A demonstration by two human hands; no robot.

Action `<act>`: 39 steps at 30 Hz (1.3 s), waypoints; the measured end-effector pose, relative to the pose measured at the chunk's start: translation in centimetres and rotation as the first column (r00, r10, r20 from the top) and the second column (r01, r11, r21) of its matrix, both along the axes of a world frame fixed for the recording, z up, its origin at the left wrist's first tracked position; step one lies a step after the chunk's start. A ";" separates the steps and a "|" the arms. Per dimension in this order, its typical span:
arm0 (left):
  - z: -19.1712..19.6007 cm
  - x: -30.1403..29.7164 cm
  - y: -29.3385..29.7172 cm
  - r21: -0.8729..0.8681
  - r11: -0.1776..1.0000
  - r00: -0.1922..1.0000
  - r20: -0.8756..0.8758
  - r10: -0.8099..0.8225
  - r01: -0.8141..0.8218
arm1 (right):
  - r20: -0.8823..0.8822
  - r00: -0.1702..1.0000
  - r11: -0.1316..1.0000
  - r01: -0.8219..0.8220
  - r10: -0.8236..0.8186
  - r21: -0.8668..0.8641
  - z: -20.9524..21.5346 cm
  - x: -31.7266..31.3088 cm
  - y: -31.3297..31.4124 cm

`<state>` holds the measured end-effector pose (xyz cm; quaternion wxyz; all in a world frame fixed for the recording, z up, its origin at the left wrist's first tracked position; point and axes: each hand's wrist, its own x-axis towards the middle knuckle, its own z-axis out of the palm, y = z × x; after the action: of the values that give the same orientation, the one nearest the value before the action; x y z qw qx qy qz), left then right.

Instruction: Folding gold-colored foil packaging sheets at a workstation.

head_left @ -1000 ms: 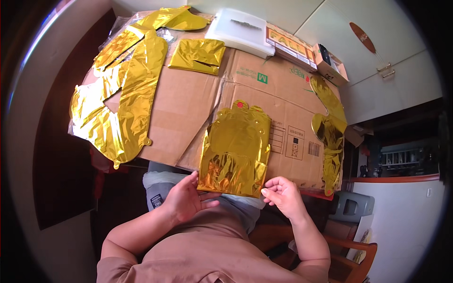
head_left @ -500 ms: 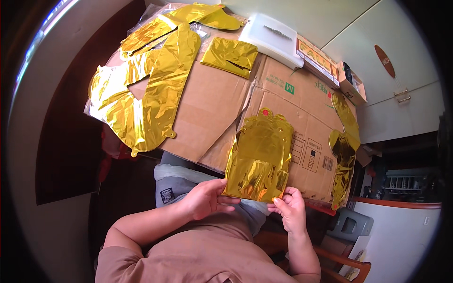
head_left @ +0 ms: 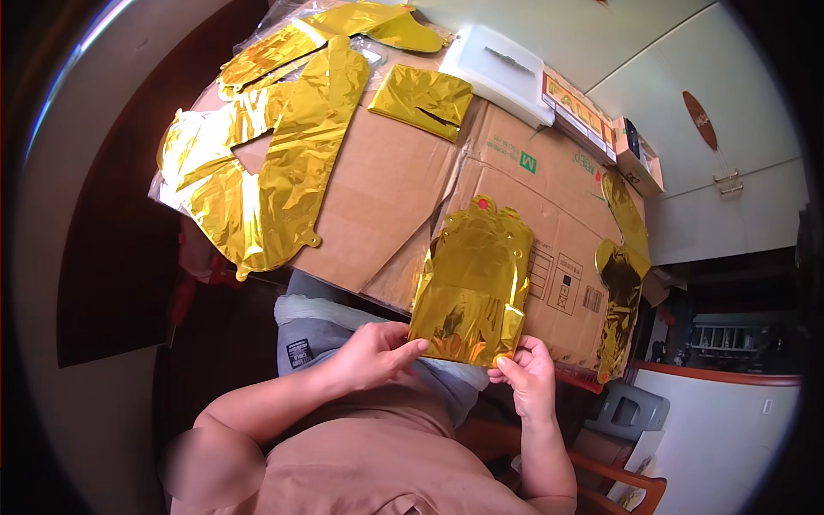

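A flat gold foil balloon (head_left: 474,279), folded into a rough rectangle with a scalloped far edge and a red dot, lies over the near edge of the cardboard. My left hand (head_left: 376,354) is closed at its near left corner, thumb on top and fingers underneath, partly hidden. At the near right corner, my right hand (head_left: 529,374) pinches the foil between thumb and fingers. To the left lies a large unfolded gold foil balloon (head_left: 296,163) with a triangular opening. A small folded gold foil piece (head_left: 422,99) rests farther back.
Flattened cardboard (head_left: 378,189) covers the table. At the back stand a white lidded box (head_left: 498,73), a printed carton (head_left: 579,112) and a small open box (head_left: 637,159). Another gold foil balloon (head_left: 620,283) hangs along the right edge. A wooden chair (head_left: 614,476) stands at lower right.
My left hand has moved slightly up and right, and its thumb now lies on the foil's corner. The near fold looks smoother. My right hand keeps its pinch.
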<state>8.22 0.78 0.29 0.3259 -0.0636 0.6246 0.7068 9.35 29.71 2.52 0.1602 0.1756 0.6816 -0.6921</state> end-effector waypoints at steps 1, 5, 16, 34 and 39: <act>1.5 -0.6 -1.0 -0.179 0.982 0.993 -0.089 -0.080 0.063 | -0.006 1.000 1.000 0.010 -0.010 -0.001 0.0 0.0 0.0; 2.6 -1.2 -3.1 -0.402 0.887 0.709 -0.693 -0.131 -0.229 | -0.023 0.999 1.000 0.030 -0.030 -0.004 0.0 -0.1 0.1; -0.2 -8.0 -1.8 -0.536 0.805 0.039 -0.837 -0.545 -0.253 | -0.065 0.996 0.998 0.059 -0.058 0.001 -0.4 0.2 -0.1; -0.3 -8.3 -1.4 -0.626 0.743 0.081 -0.775 -0.627 -0.238 | -0.185 0.346 0.179 0.048 0.920 0.983 0.6 -3.2 1.0; -0.3 -8.4 -1.4 -0.633 0.738 0.088 -0.770 -0.632 -0.234 | -0.106 0.373 0.148 -0.087 0.922 0.985 -1.4 -4.3 1.9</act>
<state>-0.14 -0.60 -0.01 -0.1106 0.4102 0.8690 0.2539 5.02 31.56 1.11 0.0100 -0.3473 0.9326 -0.0973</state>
